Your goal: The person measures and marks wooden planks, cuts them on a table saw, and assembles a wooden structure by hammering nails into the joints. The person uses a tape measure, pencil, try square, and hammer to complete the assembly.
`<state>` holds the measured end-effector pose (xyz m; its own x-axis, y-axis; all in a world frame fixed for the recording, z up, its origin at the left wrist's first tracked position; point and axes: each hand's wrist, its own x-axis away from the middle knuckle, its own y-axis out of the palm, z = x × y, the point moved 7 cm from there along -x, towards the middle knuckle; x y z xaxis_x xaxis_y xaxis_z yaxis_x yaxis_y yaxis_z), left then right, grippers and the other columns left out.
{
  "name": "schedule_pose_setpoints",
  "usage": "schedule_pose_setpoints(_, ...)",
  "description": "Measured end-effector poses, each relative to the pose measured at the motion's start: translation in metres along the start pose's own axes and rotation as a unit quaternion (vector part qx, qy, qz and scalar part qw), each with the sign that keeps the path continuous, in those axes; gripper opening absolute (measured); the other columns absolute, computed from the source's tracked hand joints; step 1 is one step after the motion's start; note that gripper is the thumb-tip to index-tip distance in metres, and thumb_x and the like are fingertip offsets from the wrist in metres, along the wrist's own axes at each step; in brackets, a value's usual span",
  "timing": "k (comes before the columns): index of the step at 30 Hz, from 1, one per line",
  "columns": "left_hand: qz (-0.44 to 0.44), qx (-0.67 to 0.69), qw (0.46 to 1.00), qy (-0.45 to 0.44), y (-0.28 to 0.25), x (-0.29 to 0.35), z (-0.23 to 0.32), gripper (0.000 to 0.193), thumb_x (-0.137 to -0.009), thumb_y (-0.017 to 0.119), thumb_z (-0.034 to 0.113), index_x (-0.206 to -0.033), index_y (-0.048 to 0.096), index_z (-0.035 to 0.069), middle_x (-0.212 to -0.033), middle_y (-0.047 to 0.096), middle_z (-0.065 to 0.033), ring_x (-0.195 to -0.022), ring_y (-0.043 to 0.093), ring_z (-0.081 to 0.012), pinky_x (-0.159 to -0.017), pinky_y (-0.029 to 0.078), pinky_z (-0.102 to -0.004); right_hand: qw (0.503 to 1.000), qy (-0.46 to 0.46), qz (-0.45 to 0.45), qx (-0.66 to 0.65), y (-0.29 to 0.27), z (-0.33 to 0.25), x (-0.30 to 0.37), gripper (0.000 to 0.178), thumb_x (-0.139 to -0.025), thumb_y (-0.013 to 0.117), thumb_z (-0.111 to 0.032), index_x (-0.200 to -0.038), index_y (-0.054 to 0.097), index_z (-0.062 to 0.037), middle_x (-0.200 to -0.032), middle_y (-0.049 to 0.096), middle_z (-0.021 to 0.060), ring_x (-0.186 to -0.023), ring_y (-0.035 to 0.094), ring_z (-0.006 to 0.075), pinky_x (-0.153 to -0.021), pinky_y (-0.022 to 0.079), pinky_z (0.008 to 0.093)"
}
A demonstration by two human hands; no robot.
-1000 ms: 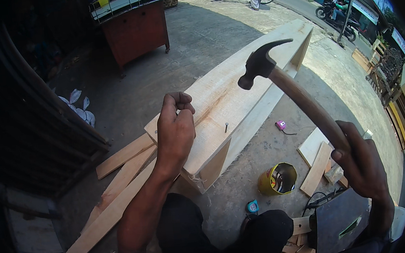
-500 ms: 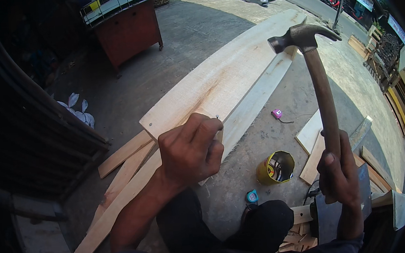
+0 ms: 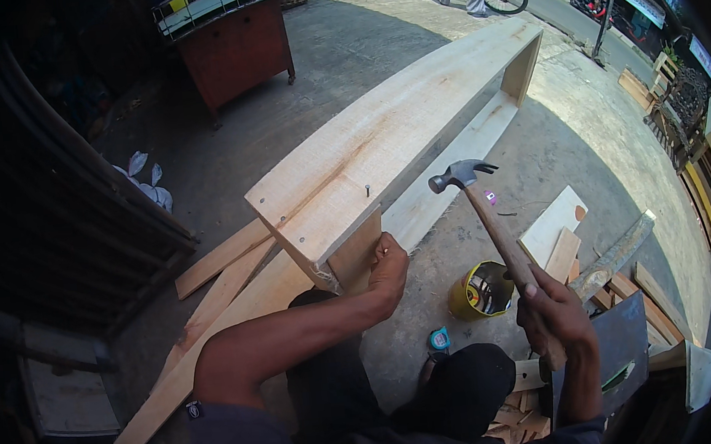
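Hammer in the right hand, left hand at the cross board, nail standing proud of the top plank.
The right hand (image 3: 556, 314) has its grip closed around the wooden handle of the claw hammer (image 3: 494, 233); the hammer head is raised, right of the nail (image 3: 367, 190) and apart from it. The nail stands upright near the right edge of the top plank (image 3: 382, 139), toward its near end. The left hand (image 3: 389, 271) has its fingers curled against the right edge of the cross board (image 3: 354, 256), beneath the plank; whether that grip is clamped cannot be determined. On the floor (image 3: 400, 349), to the right, stands a yellow bucket (image 3: 460, 299), with a turquoise tape measure (image 3: 439, 339) nearer.
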<state>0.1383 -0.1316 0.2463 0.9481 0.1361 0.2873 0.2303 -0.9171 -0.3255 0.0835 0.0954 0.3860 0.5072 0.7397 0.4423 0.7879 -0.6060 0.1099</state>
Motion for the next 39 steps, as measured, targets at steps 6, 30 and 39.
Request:
schedule_pose_setpoints(6, -0.015, -0.046, 0.999, -0.014, 0.004, -0.005, 0.011, 0.007, -0.073, 0.070, 0.018, -0.073, 0.065, 0.013, -0.071, 0.040, 0.0012, -0.070, 0.041, -0.0163, -0.055, 0.020, -0.0357, 0.998, 0.056, 0.028, -0.004, 0.016, 0.024, -0.035, 0.045, -0.110, 0.055, -0.032, -0.144, 0.043, -0.0047, -0.073, 0.055, 0.0048, -0.040, 0.050, 0.0143, -0.038, 0.044, 0.0284)
schedule_pose_setpoints(30, 0.002, 0.017, 1.000, 0.001, 0.006, -0.023, 0.000, 0.038, -0.071, 0.079, 0.008, -0.060, 0.046, 0.023, -0.063, 0.024, 0.0088, -0.054, 0.024, -0.0092, -0.047, 0.020, -0.0299, 0.867, -0.318, 0.183, 0.336, 0.057, -0.160, 0.028, 0.054, -0.109, 0.056, -0.037, -0.146, 0.042, 0.0006, -0.070, 0.065, 0.0092, -0.052, 0.063, 0.0205, -0.050, 0.048, 0.0367)
schedule_pose_setpoints(39, 0.005, 0.042, 0.999, -0.013, 0.007, -0.026, -0.007, 0.036, -0.067, 0.079, 0.005, -0.061, 0.047, 0.021, -0.062, 0.027, 0.0088, -0.054, 0.024, -0.0088, -0.047, 0.020, -0.0301, 0.786, -0.242, 0.181, 0.540, 0.075, -0.144, 0.024, 0.047, -0.104, 0.061, -0.021, -0.144, 0.046, -0.0026, -0.071, 0.068, 0.0214, -0.063, 0.071, 0.0418, -0.059, 0.052, 0.0503)
